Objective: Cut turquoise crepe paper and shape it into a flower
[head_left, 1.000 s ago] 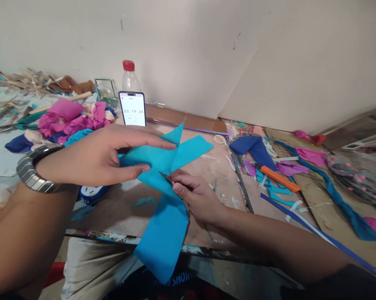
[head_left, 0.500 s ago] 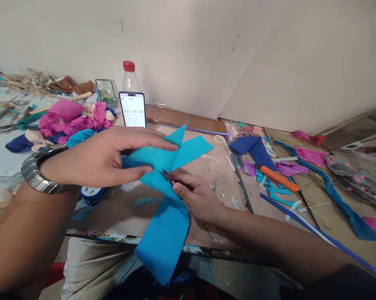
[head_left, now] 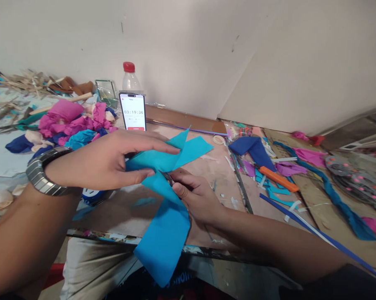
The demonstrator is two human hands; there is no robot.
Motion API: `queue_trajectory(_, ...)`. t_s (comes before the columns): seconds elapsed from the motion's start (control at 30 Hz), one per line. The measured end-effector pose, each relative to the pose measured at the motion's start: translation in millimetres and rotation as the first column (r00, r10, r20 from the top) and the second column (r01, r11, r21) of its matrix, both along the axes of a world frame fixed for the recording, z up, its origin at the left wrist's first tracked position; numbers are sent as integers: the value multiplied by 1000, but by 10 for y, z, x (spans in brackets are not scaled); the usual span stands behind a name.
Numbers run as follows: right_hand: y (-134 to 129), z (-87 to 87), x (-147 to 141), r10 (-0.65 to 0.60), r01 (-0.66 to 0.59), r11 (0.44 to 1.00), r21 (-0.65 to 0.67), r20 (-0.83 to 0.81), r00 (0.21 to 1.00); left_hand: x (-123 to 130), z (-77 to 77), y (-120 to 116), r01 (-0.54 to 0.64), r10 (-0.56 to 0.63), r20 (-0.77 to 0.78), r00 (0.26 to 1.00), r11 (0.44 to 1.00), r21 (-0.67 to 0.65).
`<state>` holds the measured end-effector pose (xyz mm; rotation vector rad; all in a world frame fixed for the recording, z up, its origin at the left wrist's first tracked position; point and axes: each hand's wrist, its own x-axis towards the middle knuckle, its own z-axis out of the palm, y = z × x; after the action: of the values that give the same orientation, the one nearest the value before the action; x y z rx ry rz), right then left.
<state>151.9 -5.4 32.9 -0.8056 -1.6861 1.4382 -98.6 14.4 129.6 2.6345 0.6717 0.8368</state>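
A bright blue paper strip (head_left: pixel 163 237), crepe-like, lies folded across itself between my hands, its lower end hanging past the table's front edge. My left hand (head_left: pixel 113 160), wearing a metal watch, pinches the upper part of the paper between thumb and fingers. Small scissors (head_left: pixel 167 177) are in my right hand (head_left: pixel 196 193), blades pointing up and left into the paper. The blades look closed together at the cut, and the handles are mostly hidden by my fingers.
A phone (head_left: pixel 133 110) showing a timer leans on a red-capped bottle (head_left: pixel 130 77). Crumpled pink and blue pieces (head_left: pixel 66 118) are heaped at left. An orange cutter (head_left: pixel 278 178) and scraps lie at right. A blue tape measure (head_left: pixel 94 196) sits under my left wrist.
The scissor blades have come together on the paper. My left hand has shifted slightly right and down, and the paper's upper tip has moved a little with it.
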Motion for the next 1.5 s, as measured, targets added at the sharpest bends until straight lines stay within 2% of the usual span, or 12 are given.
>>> queue_trajectory(0.23, 2, 24, -19, 2, -3, 1000, 23, 3, 1000, 60, -23, 5, 58, -58, 15, 998, 998, -14)
queue_trajectory(0.47, 3, 26, -13, -2, 2, 1000, 12, 7, 1000, 76, 6, -50, -25, 20, -53, 998, 995, -97)
queue_trajectory(0.67, 6, 18, -25, -9, 9, 1000, 18, 8, 1000, 109, -46, -26, -13, 9, -28, 1000, 993, -115)
queue_trajectory(0.97, 8, -6, -27, -24, 25, 1000, -14, 30, 999, 143, -84, -20, -15, 13, -21, 1000, 993, -117)
queue_trajectory(1.2, 11, 43, -44, -18, 19, 1000, -23, 36, 999, 173, -113, -14, 8, -10, -14, 1000, 989, -149)
queue_trajectory(1.5, 3, 29, -32, -29, 34, 996, -81, 58, 998, 190, -142, -20, 11, -14, -25, 1000, 994, -109)
